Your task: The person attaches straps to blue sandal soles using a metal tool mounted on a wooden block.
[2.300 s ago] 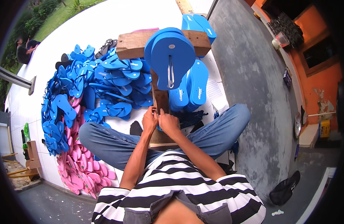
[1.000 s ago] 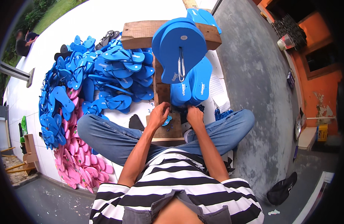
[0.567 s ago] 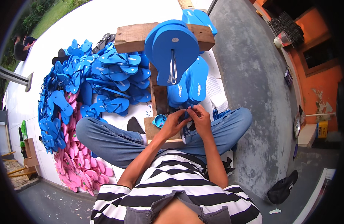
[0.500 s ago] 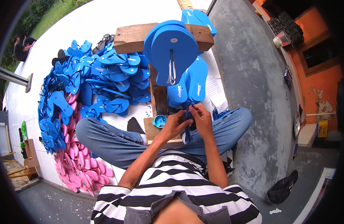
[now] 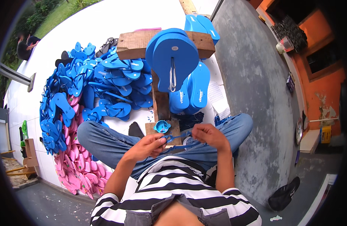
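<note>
We hold a thin blue rubber sandal strap (image 5: 179, 140) stretched between both hands above our lap. Our left hand (image 5: 149, 146) is pinched closed on one end, our right hand (image 5: 208, 136) closed on the other. Just beyond the left hand sits a small blue plastic cup (image 5: 162, 126) on the upright wooden jig (image 5: 161, 98), which carries a blue foam sandal sole (image 5: 174, 60) further out. Further left of the left hand lies a pile of finished blue flip-flops (image 5: 94, 86). We judge the strap could slip from our fingertips or twist, since the grip is narrow, and a stray knuckle could tip the cup.
</note>
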`<control>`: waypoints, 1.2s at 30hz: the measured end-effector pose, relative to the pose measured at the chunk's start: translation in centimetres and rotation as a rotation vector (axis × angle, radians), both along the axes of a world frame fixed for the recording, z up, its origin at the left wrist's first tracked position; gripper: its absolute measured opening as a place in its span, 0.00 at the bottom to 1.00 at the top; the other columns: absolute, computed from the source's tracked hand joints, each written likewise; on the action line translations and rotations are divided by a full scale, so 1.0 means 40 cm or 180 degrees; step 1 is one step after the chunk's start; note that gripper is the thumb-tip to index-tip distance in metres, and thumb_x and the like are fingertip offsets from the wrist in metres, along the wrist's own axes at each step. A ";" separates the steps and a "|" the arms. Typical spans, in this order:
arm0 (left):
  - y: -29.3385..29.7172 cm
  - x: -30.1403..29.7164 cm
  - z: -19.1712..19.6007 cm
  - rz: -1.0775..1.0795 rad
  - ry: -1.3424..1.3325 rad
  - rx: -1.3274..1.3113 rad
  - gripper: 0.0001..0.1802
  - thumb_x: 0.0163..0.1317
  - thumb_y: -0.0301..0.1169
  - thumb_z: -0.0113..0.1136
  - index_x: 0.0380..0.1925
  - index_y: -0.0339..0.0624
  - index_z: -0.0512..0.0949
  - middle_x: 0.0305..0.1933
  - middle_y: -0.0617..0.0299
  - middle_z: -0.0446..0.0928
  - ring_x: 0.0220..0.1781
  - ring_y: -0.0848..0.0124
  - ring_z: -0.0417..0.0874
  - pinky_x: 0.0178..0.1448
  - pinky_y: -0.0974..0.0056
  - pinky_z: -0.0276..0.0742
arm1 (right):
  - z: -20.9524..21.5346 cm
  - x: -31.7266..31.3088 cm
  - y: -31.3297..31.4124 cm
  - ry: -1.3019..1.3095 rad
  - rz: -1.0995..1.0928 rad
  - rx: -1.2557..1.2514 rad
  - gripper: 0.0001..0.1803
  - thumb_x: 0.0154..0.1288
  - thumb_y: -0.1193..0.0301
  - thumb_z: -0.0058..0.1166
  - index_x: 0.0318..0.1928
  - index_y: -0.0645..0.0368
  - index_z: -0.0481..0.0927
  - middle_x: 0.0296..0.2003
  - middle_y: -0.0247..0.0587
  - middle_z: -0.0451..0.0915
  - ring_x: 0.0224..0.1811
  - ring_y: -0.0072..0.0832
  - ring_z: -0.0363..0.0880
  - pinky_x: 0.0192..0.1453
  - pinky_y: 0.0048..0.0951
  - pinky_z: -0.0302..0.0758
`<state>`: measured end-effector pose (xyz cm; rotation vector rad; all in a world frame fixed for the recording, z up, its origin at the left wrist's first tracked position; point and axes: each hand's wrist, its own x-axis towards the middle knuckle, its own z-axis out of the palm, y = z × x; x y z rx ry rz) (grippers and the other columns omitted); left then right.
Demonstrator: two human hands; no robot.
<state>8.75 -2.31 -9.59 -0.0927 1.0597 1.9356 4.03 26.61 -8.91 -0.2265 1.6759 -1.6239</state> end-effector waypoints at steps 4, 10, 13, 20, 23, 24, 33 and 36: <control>-0.081 0.032 0.067 -0.0247 0.0394 -0.0379 0.13 0.76 0.38 0.48 0.33 0.42 0.69 0.19 0.74 0.59 0.17 0.84 0.56 0.20 0.73 0.50 | 0.067 0.027 -0.044 0.0465 0.0614 -0.0235 0.17 0.75 0.60 0.49 0.31 0.58 0.76 0.21 0.24 0.67 0.22 0.13 0.61 0.26 0.20 0.58; -0.410 0.147 0.209 0.2282 0.0840 -0.0834 0.12 0.76 0.39 0.48 0.36 0.43 0.70 0.18 0.72 0.62 0.12 0.88 0.56 0.11 0.77 0.48 | 0.145 0.032 0.215 0.1108 -0.1241 0.0589 0.15 0.76 0.60 0.48 0.34 0.55 0.75 0.21 0.26 0.66 0.21 0.13 0.60 0.22 0.20 0.58; -0.340 0.131 0.202 0.1357 0.1449 -0.1504 0.12 0.76 0.37 0.47 0.37 0.40 0.71 0.19 0.70 0.67 0.15 0.82 0.65 0.19 0.73 0.63 | 0.170 0.027 0.213 0.0880 -0.2106 -0.0853 0.12 0.76 0.60 0.48 0.42 0.55 0.74 0.23 0.26 0.64 0.20 0.12 0.57 0.18 0.17 0.55; 0.112 0.001 -0.107 -0.0564 0.2660 -0.2233 0.11 0.70 0.31 0.53 0.45 0.34 0.75 0.34 0.42 0.78 0.38 0.45 0.80 0.42 0.52 0.74 | 0.116 -0.077 -0.128 0.0173 -0.2113 -0.1834 0.14 0.78 0.58 0.43 0.42 0.56 0.71 0.23 0.39 0.76 0.26 0.31 0.78 0.35 0.33 0.77; 0.163 0.016 -0.242 -0.0656 0.2945 -0.2280 0.12 0.69 0.31 0.54 0.47 0.35 0.75 0.36 0.40 0.78 0.40 0.44 0.80 0.44 0.50 0.74 | 0.088 -0.092 -0.179 0.0260 -0.1751 -0.1897 0.15 0.79 0.57 0.41 0.43 0.56 0.70 0.33 0.49 0.84 0.44 0.40 0.86 0.55 0.40 0.79; 0.165 0.022 -0.288 -0.0656 0.2994 -0.2207 0.13 0.68 0.32 0.55 0.47 0.34 0.75 0.37 0.40 0.78 0.41 0.44 0.81 0.44 0.48 0.74 | 0.087 -0.090 -0.190 0.0255 -0.1664 -0.1868 0.15 0.79 0.57 0.41 0.43 0.56 0.70 0.34 0.50 0.84 0.46 0.41 0.86 0.57 0.41 0.78; 0.112 -0.016 -0.212 -0.0513 0.2454 -0.2382 0.21 0.66 0.31 0.58 0.58 0.35 0.73 0.44 0.45 0.81 0.46 0.51 0.83 0.47 0.55 0.78 | 0.065 -0.085 -0.222 0.0510 -0.1412 -0.1614 0.16 0.78 0.56 0.41 0.43 0.57 0.69 0.42 0.54 0.84 0.55 0.41 0.82 0.67 0.41 0.69; 0.083 -0.039 -0.145 0.0611 0.1773 -0.1083 0.20 0.71 0.37 0.55 0.55 0.34 0.75 0.41 0.51 0.81 0.43 0.66 0.82 0.48 0.62 0.78 | 0.070 -0.080 -0.225 0.0659 -0.1467 -0.1276 0.17 0.78 0.55 0.41 0.44 0.58 0.69 0.45 0.54 0.84 0.58 0.38 0.80 0.67 0.37 0.67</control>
